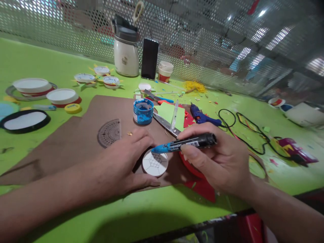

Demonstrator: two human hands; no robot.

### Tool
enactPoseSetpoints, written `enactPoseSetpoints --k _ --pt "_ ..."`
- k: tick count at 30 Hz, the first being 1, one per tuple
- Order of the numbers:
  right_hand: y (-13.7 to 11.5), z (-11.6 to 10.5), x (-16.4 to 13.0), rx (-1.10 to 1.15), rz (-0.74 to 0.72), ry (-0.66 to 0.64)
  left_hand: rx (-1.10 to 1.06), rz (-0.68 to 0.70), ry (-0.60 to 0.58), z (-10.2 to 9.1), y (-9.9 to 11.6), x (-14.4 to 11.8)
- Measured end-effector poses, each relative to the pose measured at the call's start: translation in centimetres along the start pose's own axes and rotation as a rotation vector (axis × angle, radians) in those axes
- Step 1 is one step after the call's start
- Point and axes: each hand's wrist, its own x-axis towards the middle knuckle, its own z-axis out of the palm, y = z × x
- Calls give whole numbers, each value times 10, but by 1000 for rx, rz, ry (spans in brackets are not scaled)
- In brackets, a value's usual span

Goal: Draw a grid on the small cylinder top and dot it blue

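Observation:
A small round white disc with a dark line pattern of polygons lies on the brown cardboard. Around its left side curve the thumb and fingers of my left hand, steadying it. Between the fingers and thumb of my right hand is a permanent marker, its front end smeared with blue. The marker's tip meets the disc's upper edge; whether it touches the surface is hard to tell. An open jar of blue paint stands just beyond, beside metal scissors. A clear protractor lies left of the jar.
A blue glue gun with a looping black cable lies at the right. Behind stand a white bottle, a phone and stacked cups. Several white lids, including one lid, sit at the left. A perforated metal screen bounds the back.

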Motion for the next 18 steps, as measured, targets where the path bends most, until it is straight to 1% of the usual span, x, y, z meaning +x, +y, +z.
enactPoseSetpoints --k 5,12,18 --pt "0 -1 1 -19 -20 -11 6 -19 -8 -1 1 1" --pt "-1 -3 -1 -60 -11 22 -3 -12 19 -2 2 0" --pt "-1 -2 1 -12 14 29 -9 -36 49 -3 5 2"
